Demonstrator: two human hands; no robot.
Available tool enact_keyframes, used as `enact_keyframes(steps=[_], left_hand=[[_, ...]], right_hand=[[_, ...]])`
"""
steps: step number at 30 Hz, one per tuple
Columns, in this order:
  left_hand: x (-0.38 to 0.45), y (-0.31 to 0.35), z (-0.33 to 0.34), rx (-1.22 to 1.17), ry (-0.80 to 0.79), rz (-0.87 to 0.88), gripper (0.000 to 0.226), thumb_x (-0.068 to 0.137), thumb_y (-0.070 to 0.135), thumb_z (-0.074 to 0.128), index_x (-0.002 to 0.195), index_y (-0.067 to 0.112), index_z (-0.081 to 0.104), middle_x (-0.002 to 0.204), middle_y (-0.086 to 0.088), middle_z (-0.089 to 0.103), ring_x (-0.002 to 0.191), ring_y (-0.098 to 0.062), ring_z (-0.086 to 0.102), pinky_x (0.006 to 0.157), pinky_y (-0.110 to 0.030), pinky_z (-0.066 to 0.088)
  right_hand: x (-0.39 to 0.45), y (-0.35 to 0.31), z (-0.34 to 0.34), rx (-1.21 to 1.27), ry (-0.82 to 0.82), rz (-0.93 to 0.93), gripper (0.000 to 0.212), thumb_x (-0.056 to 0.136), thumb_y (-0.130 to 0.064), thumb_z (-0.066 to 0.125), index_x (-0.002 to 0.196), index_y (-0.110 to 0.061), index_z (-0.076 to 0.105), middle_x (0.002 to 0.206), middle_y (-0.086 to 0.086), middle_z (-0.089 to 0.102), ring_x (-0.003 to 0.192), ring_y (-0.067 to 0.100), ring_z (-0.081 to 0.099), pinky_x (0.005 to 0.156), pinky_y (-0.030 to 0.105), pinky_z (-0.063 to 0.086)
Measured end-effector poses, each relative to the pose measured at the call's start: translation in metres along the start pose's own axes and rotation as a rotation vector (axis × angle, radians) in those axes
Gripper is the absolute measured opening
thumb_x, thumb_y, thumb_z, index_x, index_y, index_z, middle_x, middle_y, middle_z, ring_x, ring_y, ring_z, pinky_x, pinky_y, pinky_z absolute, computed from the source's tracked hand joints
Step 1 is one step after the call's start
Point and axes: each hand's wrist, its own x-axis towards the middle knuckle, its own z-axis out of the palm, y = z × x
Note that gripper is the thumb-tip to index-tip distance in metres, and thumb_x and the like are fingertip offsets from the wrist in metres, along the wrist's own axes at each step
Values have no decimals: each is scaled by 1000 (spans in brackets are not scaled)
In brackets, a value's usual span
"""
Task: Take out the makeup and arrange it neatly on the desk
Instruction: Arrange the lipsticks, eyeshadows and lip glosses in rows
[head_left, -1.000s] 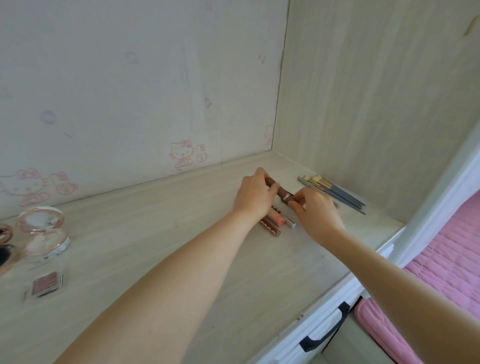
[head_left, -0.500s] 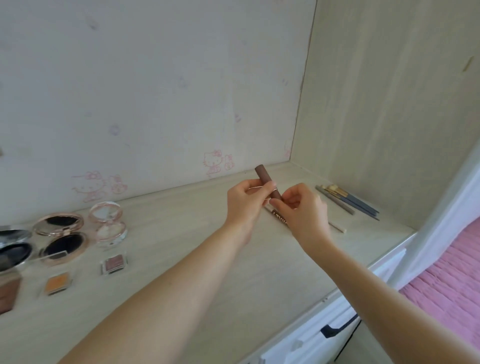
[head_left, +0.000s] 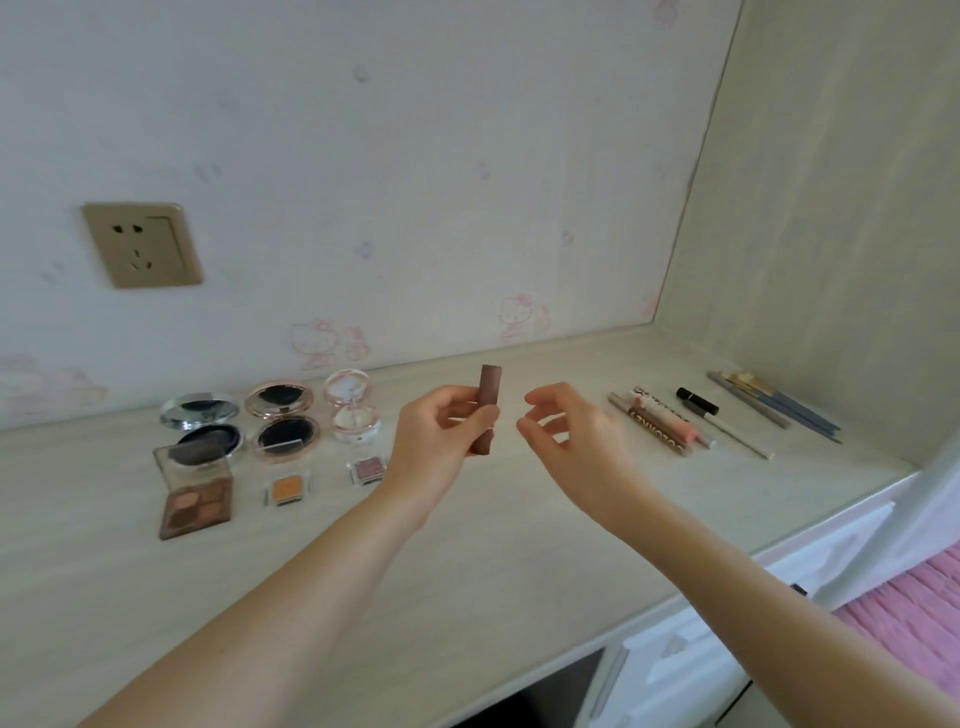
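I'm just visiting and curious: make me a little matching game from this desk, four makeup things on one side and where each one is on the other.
Things:
1. brown lipstick tube
2. makeup brushes
3. orange eyeshadow pot
4. eyeshadow palette

Places:
A. far right of the desk, by the side panel
B. leftmost of the front row, lid open
C. held upright in the left hand
D. in front of the rose-gold compact

Pairs: 1-C, 2-A, 3-D, 4-B
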Motion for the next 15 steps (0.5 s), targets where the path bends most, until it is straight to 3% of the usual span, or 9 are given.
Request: enact_keyframes(steps=[3,7,11,15], left_hand=[[-16,-8,-38,235,-48,94,14,83,12,71,97,16,71,78,3,70,64,-12,64,67,-27,55],[-39,-17,-84,536,-67,208,21,83,17,73,95,34,71,87,19,70,81,-2,63,72,-17,50],[-59,-19,-120,730,-101,339,25,81,16,74,102,30,71,86,12,66,82,-6,59,73,-22,46],[-73,-20,-148,834,-120,414,31,79,17,76,107,30,71,86,19,63,85,2,56,75,-13,42]], right_hand=[[-3,-20,13,9,-117,-7,31,93,-39,55,122,-28,52,101,-14,60,85,-7,56,63,5,41],[-10,-41,39,96,-271,5,33,93,-44,52,122,-28,53,96,-12,63,84,1,61,67,13,44],[-24,-57,70,158,-395,-16,21,93,-37,55,107,-24,63,85,-7,70,73,3,64,68,16,48],[-38,-68,97,222,-463,-55,10,94,-25,56,94,-22,65,75,-7,70,65,2,60,68,19,50]])
